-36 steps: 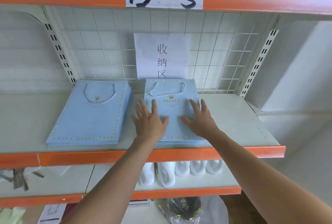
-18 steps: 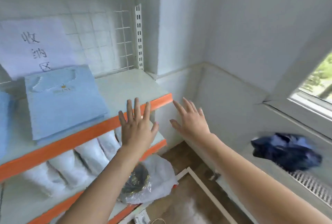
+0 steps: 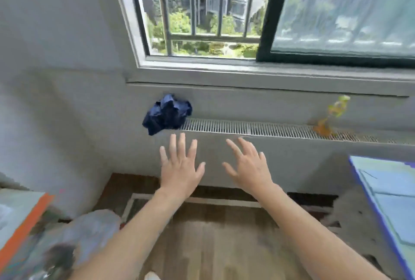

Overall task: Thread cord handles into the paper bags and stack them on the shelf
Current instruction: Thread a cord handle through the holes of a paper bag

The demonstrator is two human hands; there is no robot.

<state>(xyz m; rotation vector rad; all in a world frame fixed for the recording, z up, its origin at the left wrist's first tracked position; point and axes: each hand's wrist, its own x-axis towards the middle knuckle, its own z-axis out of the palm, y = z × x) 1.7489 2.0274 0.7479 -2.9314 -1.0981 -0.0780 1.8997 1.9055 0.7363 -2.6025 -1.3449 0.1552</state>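
Observation:
My left hand and my right hand are held out side by side in mid-air, fingers spread, palms down, holding nothing. They hover in front of a grey wall under a window. Only the orange corner of the shelf shows at the lower left edge; the stacked blue paper bags on it are out of view. At the right edge lies a light blue flat surface with a dark blue border, too blurred to tell what it is.
A crumpled dark blue cloth sits at the left end of a long vent grille. A yellowish object stands on the grille farther right. A barred window is above; wooden floor below. A blurred plastic-wrapped bundle lies lower left.
The view has swung right, from the shelf with the two stacks of blue bags to the window wall. Both hands left the bag stack and now hang empty in the air.

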